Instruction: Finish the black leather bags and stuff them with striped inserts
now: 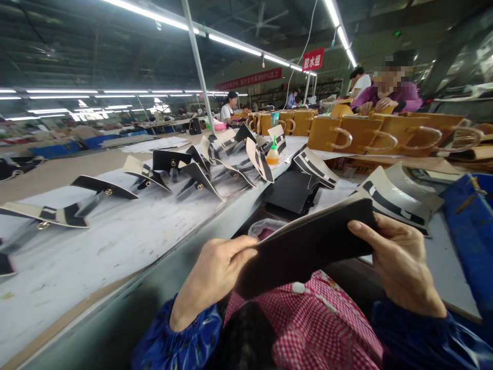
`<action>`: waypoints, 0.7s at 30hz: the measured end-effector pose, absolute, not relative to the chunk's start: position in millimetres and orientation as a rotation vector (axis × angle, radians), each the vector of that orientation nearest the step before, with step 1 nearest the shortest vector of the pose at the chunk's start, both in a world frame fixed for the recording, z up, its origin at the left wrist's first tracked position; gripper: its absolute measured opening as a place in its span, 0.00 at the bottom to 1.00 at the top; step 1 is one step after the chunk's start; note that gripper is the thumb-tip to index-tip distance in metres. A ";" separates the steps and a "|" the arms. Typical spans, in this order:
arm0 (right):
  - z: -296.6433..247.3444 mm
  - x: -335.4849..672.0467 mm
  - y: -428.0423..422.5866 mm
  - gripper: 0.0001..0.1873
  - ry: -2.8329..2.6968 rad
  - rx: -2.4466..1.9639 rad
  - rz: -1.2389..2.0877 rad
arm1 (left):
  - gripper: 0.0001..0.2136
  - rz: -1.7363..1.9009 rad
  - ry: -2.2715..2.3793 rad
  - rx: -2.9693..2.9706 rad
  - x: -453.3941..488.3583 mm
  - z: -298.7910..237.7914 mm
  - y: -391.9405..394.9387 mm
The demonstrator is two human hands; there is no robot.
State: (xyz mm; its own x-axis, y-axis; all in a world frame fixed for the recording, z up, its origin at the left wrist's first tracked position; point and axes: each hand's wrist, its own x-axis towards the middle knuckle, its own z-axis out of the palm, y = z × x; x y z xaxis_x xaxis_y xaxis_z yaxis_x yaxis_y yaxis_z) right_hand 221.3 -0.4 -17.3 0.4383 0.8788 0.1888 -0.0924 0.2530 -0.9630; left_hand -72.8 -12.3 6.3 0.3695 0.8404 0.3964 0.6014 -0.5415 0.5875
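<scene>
A black leather-like panel [308, 249] with a pale back edge is held up above my lap, tilted up to the right. My left hand [217, 272] pinches its left end between thumb and fingers. At the right end my right hand [398, 259] grips it, thumb on the black face and fingers behind. Behind the panel lies a stack of flat black pieces [288, 191]. Curved cream panels with black strips [396, 200] stand to the right of it. What the panel's far side looks like is hidden.
Several bent black-and-cream flaps with gold clasps [200, 177] stand on the white-covered table [127, 246]. A glue bottle with a green tip [272, 154] is at its edge. Tan bags [358, 133] line the back, near a co-worker in purple [412, 97]. A blue bin [472, 226] stands right.
</scene>
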 end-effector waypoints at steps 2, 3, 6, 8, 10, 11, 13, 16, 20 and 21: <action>-16.8 220.2 -2.2 0.16 -0.890 -1.146 0.715 | 0.08 0.919 1.372 2.301 -68.9 5.1 -9.3; -16.6 219.7 -2.5 0.16 -0.896 -1.156 0.668 | 0.09 0.911 1.395 2.296 -66.2 4.7 -7.9; -17.3 219.9 -2.0 0.17 -0.921 -1.151 0.568 | 0.12 0.943 1.363 2.245 -56.8 4.3 -4.5; -18.8 221.4 -1.7 0.17 -0.922 -1.139 0.542 | 0.12 0.975 1.325 2.203 -50.9 5.1 -3.3; -20.3 223.1 -2.1 0.17 -0.927 -1.135 0.526 | 0.11 0.979 1.295 2.176 -46.0 6.7 -3.0; -21.0 223.8 -2.4 0.17 -0.933 -1.130 0.517 | 0.11 0.981 1.279 2.170 -43.8 7.6 -3.0; -22.4 225.1 -2.6 0.17 -0.953 -1.114 0.514 | 0.10 0.984 1.246 2.179 -39.9 9.2 -3.5; -24.8 226.8 -0.8 0.18 -0.968 -1.086 0.566 | 0.09 1.011 1.230 2.226 -34.4 10.2 -5.2; -26.6 228.4 5.7 0.17 -0.965 -1.078 0.667 | 0.10 1.089 1.201 2.305 -30.3 9.5 -8.8; -26.1 228.0 7.4 0.16 -0.970 -1.086 0.678 | 0.10 1.102 1.187 2.322 -30.3 9.1 -9.7</action>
